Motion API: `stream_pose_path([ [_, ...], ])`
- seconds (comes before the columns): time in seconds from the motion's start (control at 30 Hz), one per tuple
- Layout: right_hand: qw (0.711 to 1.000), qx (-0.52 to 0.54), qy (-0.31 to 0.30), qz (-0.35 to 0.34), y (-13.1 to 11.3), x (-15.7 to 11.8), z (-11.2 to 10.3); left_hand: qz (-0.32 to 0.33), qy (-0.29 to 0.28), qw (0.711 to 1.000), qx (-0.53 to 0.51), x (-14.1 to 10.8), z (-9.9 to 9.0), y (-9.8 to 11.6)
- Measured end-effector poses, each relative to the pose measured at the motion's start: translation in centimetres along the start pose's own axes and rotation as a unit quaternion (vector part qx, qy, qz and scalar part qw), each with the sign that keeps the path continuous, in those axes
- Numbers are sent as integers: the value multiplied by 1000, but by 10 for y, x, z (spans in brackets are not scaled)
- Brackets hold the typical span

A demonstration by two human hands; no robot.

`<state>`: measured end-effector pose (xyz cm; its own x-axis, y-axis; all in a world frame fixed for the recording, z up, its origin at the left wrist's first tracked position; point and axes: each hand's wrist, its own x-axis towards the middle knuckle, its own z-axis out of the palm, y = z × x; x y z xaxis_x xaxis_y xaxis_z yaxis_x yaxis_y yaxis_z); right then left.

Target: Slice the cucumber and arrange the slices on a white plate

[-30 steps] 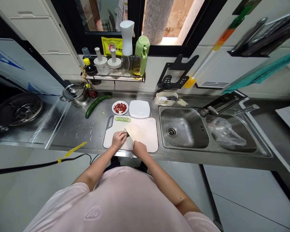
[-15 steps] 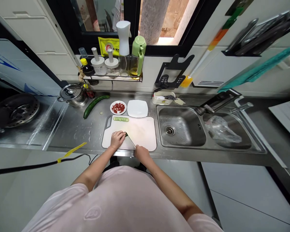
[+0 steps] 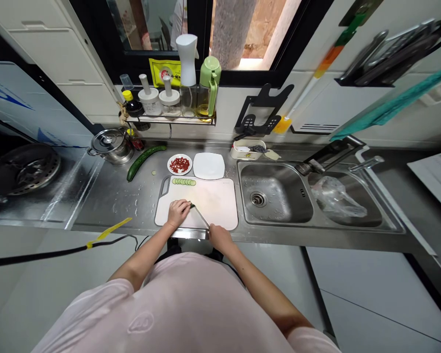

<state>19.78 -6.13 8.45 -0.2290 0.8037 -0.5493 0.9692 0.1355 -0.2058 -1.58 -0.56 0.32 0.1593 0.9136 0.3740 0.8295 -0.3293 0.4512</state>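
On the white cutting board point(image 3: 222, 203), my left hand point(image 3: 178, 213) is closed over a short piece of cucumber point(image 3: 192, 205); only its dark green end shows past my fingertips. My right hand point(image 3: 219, 237) grips the handle of a knife point(image 3: 201, 216) at the board's front edge. The blade slants up and left, its tip close beside the cucumber piece. A row of overlapping cucumber slices point(image 3: 184, 182) lies along the board's upper left. Behind the board stand a round plate of chopped red pieces point(image 3: 180, 164) and a white squarish plate point(image 3: 208, 165).
A long cucumber point(image 3: 144, 161) lies on the steel counter, left of the plates. Beyond it stands a lidded pot point(image 3: 112, 145). A double sink point(image 3: 275, 196) adjoins the board's right, a plastic bag point(image 3: 336, 196) in its far basin. A bottle rack point(image 3: 172, 120) hangs above.
My right hand has shifted slightly right and down with the knife, and the blade now looks narrower and more edge-on. My left hand stays on the cucumber piece.
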Motion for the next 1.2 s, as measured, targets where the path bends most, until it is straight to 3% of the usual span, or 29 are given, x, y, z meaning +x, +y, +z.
stream_pose_path([
  [0.4, 1000, 8, -11, -5, 7, -3, -1, -6, -11, 1000, -2, 2, -2, 1],
  [0.63, 1000, 26, -15, -10, 15, -10, -14, -9, -17, 1000, -4, 3, -5, 2],
  [0.77, 1000, 28, 7, -6, 20, -12, -21, -13, -18, 1000, -3, 3, -8, 4],
  [1.0, 997, 2, 44, 62, 22, -5, -23, -43, -8, 999, -7, 3, -13, 11],
  [1.2, 991, 1, 113, 67, 18, -1, -23, -65, -4, 998, -12, -2, -17, 15],
])
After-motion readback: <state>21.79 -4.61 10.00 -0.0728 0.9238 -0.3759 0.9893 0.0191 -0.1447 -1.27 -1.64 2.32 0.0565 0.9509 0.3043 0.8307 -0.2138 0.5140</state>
